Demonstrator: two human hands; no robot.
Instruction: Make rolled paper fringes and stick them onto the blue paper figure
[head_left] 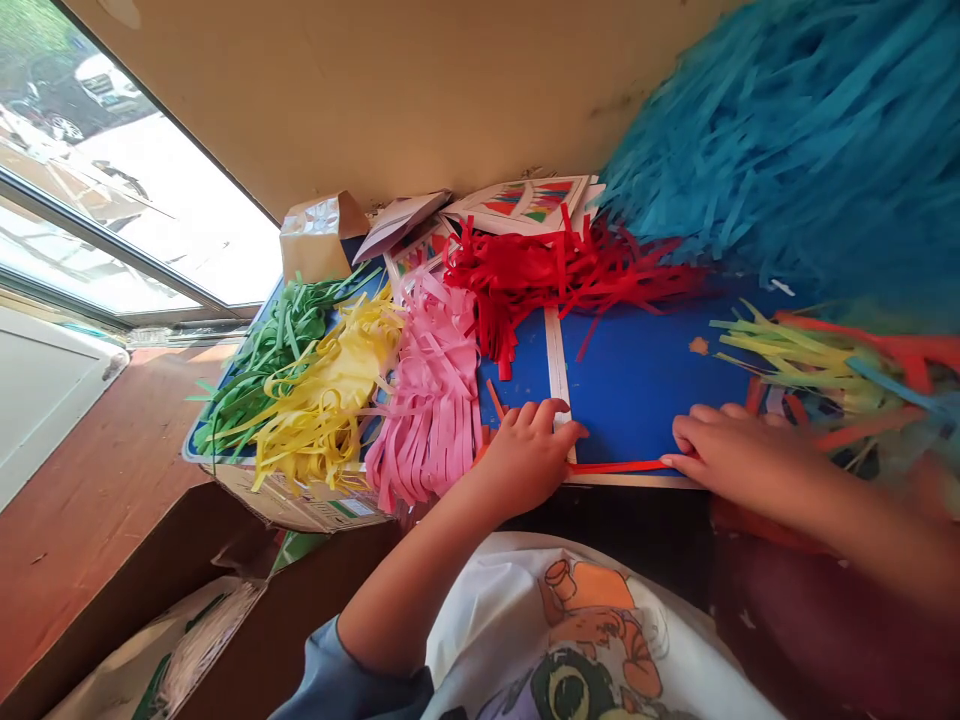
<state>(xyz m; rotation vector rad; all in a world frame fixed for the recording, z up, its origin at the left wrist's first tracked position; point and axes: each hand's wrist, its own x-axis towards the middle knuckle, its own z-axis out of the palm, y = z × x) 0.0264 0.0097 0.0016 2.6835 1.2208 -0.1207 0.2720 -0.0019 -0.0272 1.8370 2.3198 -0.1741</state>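
My left hand [526, 460] rests on a blue board [637, 390], its fingertips against a white paper strip [556, 370] that crosses the board. My right hand [739, 450] lies at the board's lower edge, its fingertips on a thin red paper strip [622, 466] running toward my left hand. Shredded paper fringes lie side by side on the board: green [274, 360], yellow [319, 400], pink [427, 400] and red [555, 275]. Mixed yellow, red and blue strips [832, 370] lie beyond my right hand.
A large mass of blue shredded paper [795, 140] rises at the upper right. Printed paper sheets [521, 205] and a brown paper bag [321, 235] stand behind the board. A window [112, 180] is at the upper left, with a cardboard box [150, 590] below.
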